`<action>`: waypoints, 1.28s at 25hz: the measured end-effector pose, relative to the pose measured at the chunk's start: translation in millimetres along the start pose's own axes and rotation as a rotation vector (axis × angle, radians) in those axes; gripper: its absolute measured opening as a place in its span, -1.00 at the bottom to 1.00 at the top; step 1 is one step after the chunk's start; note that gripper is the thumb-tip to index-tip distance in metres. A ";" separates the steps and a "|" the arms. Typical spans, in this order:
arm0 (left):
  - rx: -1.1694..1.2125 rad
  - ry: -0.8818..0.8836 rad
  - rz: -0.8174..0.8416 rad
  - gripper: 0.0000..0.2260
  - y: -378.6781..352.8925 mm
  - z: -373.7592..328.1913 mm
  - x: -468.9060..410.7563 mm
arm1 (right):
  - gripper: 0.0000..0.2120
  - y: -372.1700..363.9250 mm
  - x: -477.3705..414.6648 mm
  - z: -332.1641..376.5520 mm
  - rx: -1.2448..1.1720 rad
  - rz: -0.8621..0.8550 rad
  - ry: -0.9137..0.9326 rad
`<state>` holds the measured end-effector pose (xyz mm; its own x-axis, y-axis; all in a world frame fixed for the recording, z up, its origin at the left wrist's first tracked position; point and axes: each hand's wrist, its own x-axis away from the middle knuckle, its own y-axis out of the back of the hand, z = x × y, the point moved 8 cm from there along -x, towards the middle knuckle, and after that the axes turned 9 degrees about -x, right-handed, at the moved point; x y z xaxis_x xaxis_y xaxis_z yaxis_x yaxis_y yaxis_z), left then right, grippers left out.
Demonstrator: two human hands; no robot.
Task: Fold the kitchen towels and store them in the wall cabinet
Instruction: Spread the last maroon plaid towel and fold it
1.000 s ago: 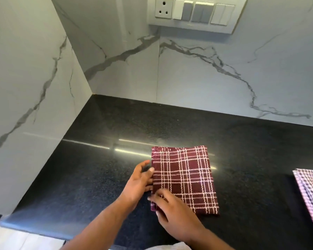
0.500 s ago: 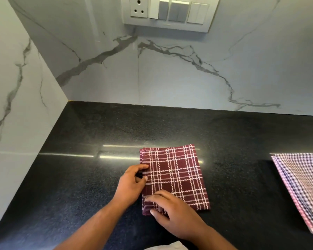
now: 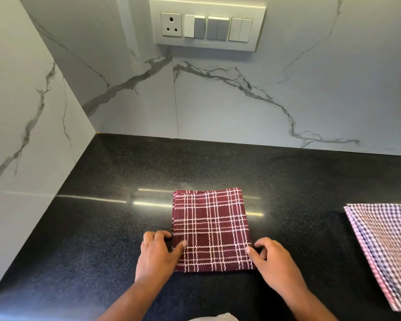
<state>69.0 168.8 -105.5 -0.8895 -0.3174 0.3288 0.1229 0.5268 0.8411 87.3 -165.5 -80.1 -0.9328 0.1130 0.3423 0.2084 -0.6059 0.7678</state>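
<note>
A maroon towel (image 3: 210,224) with a white plaid pattern lies folded into a square on the black counter (image 3: 102,239). My left hand (image 3: 156,253) pinches its near left edge, thumb on top and fingers curled at the side. My right hand (image 3: 272,262) pinches the near right corner the same way. A second towel (image 3: 387,249), pink and dark checked, lies folded at the right edge of the view. No wall cabinet is in view.
White marble-look walls meet in a corner at the back left. A switch panel (image 3: 207,25) with a socket hangs on the back wall above the counter. The counter's front edge runs along the lower left.
My right hand has moved from the towel's near left side to its near right corner. My left hand stays at the left edge. The view has shifted to the right and up.
</note>
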 end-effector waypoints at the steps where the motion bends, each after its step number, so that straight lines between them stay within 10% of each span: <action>1: -0.055 -0.006 0.005 -0.52 -4.6 -3.9 7.5 | -0.81 -4.2 3.0 3.2 0.028 0.038 0.021; 6: -0.028 -0.025 0.000 -0.79 -8.9 -15.3 23.2 | -0.67 -19.0 10.3 11.9 -0.032 0.291 0.119; 11: 0.763 0.143 0.209 -0.70 -17.8 -8.9 29.0 | -0.87 -2.5 6.9 -7.0 -0.592 0.383 0.014; 13: 0.939 0.142 0.254 -0.67 -19.9 -7.1 32.0 | -0.50 -1.7 5.8 -13.9 -0.717 0.437 0.032; 17: 0.477 -0.232 0.171 -0.27 -15.1 -21.7 32.6 | -0.18 1.2 -7.1 -21.0 -0.434 0.401 0.291; 24: -0.408 -0.678 -0.253 -0.32 -1.8 -58.1 44.5 | -0.48 17.6 -21.1 13.1 0.226 0.066 0.797; 28: -0.208 -0.933 -0.175 -0.69 0.5 -63.5 60.1 | -0.62 22.0 -19.4 14.4 0.060 0.127 0.806; 32: 0.190 -0.611 -0.060 -0.74 5.8 -32.1 48.2 | -0.70 26.1 -16.8 -2.0 -0.233 0.198 0.589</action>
<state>41.0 131.2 -71.0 -0.9897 0.1266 -0.0675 0.0352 0.6702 0.7413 107.8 -184.8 -66.9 -0.9021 -0.4274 0.0603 0.3848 -0.7332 0.5607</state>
